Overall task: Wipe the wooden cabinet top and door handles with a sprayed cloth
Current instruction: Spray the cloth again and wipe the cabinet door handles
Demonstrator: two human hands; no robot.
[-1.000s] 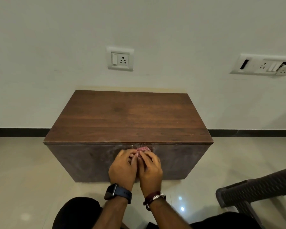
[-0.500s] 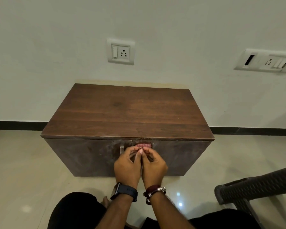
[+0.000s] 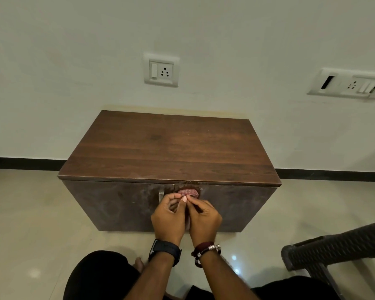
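Cloth (image 3: 187,193), bunched over the right door handle just under the cabinet top (image 3: 169,148), is pinched by both hands, left hand (image 3: 168,219) and right hand (image 3: 205,220); the left handle (image 3: 161,197) has come uncovered, probably wiped.

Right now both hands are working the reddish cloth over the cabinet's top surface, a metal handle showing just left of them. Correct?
Not quite. The head view shows both hands, left hand and right hand, holding the reddish cloth against the cabinet's front, just below the top edge, not on the top surface. The metal handle does show just left of them.
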